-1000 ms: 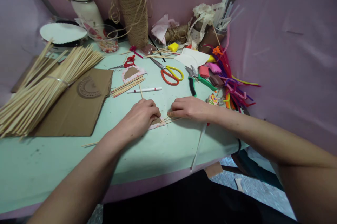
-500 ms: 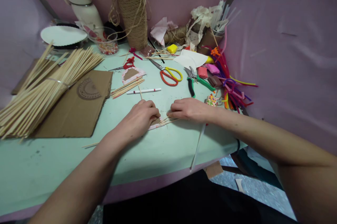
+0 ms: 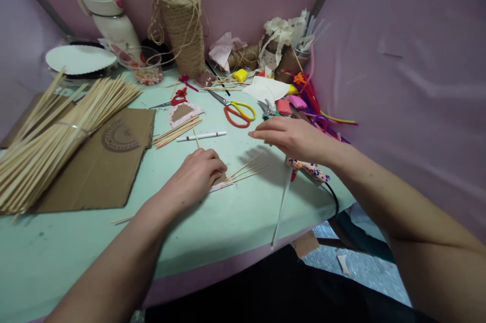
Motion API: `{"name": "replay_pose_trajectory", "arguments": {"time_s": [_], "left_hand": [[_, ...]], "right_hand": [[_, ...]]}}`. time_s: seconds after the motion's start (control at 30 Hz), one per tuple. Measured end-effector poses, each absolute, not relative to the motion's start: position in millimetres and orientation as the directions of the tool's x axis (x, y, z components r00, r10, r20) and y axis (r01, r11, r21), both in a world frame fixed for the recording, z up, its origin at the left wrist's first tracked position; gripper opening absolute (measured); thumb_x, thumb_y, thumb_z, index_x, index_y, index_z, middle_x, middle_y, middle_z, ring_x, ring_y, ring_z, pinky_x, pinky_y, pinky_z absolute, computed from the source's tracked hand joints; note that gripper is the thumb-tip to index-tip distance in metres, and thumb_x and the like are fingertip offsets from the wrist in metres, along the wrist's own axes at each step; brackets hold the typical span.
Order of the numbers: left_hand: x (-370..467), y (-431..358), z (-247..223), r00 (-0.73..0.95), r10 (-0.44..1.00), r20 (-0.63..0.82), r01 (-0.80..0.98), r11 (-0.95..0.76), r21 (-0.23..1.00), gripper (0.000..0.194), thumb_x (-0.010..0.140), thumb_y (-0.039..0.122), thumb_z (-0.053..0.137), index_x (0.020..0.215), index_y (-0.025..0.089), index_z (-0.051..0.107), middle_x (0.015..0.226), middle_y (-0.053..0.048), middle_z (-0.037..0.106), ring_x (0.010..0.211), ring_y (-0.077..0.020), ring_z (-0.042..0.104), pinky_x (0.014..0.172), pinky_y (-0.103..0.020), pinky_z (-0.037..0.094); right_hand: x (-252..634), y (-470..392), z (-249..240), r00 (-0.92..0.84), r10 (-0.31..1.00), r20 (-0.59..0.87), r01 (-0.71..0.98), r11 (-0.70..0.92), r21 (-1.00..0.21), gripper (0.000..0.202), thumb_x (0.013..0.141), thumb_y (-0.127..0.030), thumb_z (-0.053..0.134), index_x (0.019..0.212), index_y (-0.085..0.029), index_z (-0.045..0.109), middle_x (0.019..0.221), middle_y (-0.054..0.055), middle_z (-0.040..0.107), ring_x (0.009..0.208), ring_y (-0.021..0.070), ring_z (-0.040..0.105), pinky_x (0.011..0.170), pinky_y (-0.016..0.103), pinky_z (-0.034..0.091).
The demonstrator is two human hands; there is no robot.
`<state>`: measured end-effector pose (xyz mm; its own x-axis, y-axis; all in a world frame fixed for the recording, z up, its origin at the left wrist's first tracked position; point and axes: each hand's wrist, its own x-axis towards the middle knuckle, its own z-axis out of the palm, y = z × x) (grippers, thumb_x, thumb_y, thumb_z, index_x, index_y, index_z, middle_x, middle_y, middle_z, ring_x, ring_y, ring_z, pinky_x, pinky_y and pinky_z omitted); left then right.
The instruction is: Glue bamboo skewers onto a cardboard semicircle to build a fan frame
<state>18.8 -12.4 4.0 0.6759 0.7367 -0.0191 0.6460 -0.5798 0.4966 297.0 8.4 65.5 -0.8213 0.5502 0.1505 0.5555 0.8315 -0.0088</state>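
My left hand (image 3: 199, 171) is curled over a small cardboard piece (image 3: 218, 181) with a pink-and-white edge and presses it to the table. Several thin bamboo sticks (image 3: 246, 173) fan out to the right from this piece. Another stick (image 3: 196, 138) pokes out beyond my left knuckles. My right hand (image 3: 294, 135) hovers over the table, fingers stretched out, with nothing visible in it. Its fingers partly cover green-handled pruning shears (image 3: 269, 109). Below the wrist lies a flower-patterned glue gun (image 3: 309, 168) with a long clear glue stick (image 3: 281, 211) beside it.
Left lies a large bundle of bamboo sticks (image 3: 76, 135) on a cardboard sheet (image 3: 125, 161). Ahead are scissors (image 3: 237, 113), a white pen (image 3: 201, 136) and a second edged cardboard piece (image 3: 184, 113). A twine cone (image 3: 184, 29), a bottle (image 3: 114, 24) and pipe cleaners (image 3: 311, 97) stand or lie behind.
My right hand has let go of the thin sticks and moved up and to the right, towards the shears. The sticks now lie spread apart. My left hand stays on the cardboard piece.
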Motion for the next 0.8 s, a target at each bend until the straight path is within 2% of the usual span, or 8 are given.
{"name": "replay_pose_trajectory", "arguments": {"time_s": [0.1, 0.2, 0.47, 0.63, 0.8], "left_hand": [[20, -12, 4, 0.671, 0.741, -0.026, 0.650, -0.571, 0.502, 0.024, 0.092, 0.025, 0.049, 0.102, 0.019, 0.070, 0.101, -0.009, 0.065, 0.090, -0.0218, 0.053, 0.085, -0.039, 0.043], [21, -12, 4, 0.677, 0.736, -0.020, 0.638, -0.573, 0.514, 0.023, 0.092, 0.025, 0.050, 0.101, 0.020, 0.071, 0.100, -0.008, 0.066, 0.092, -0.0218, 0.054, 0.085, -0.038, 0.042], [20, -11, 6, 0.724, 0.688, 0.041, 0.557, -0.619, 0.553, 0.020, 0.090, 0.022, 0.054, 0.095, 0.022, 0.073, 0.099, -0.006, 0.066, 0.092, -0.0205, 0.055, 0.085, -0.036, 0.042], [14, -8, 9, 0.761, 0.643, 0.084, 0.493, -0.658, 0.570, 0.020, 0.090, 0.023, 0.054, 0.092, 0.024, 0.074, 0.096, -0.005, 0.066, 0.088, -0.0174, 0.055, 0.084, -0.032, 0.042], [10, -9, 14, 0.771, 0.637, 0.014, 0.514, -0.634, 0.577, 0.021, 0.091, 0.028, 0.054, 0.093, 0.026, 0.075, 0.097, -0.005, 0.065, 0.089, -0.0180, 0.056, 0.084, -0.033, 0.041]], "right_hand": [[305, 8, 76, -0.781, 0.588, 0.210, 0.597, 0.802, -0.024, 0.035, 0.095, -0.008, 0.039, 0.118, -0.017, 0.064, 0.111, 0.011, 0.068, 0.098, 0.0202, 0.061, 0.077, 0.033, 0.049], [304, 6, 71, -0.774, 0.599, 0.204, 0.598, 0.798, -0.076, 0.033, 0.094, -0.007, 0.040, 0.115, -0.015, 0.066, 0.108, 0.012, 0.069, 0.096, 0.0195, 0.061, 0.078, 0.033, 0.049], [280, 1, 35, -0.852, 0.524, 0.010, 0.512, 0.836, -0.200, 0.026, 0.097, -0.014, 0.043, 0.115, -0.017, 0.062, 0.112, 0.011, 0.066, 0.099, 0.0195, 0.059, 0.081, 0.032, 0.046], [271, 7, 21, -0.892, 0.447, -0.068, 0.452, 0.876, -0.171, 0.026, 0.097, -0.015, 0.042, 0.117, -0.017, 0.059, 0.105, 0.009, 0.065, 0.095, 0.0202, 0.057, 0.081, 0.032, 0.044], [268, 12, 15, -0.930, 0.362, -0.058, 0.366, 0.921, -0.136, 0.029, 0.098, -0.016, 0.042, 0.121, -0.020, 0.057, 0.103, 0.008, 0.064, 0.092, 0.0190, 0.056, 0.078, 0.031, 0.041]]}}
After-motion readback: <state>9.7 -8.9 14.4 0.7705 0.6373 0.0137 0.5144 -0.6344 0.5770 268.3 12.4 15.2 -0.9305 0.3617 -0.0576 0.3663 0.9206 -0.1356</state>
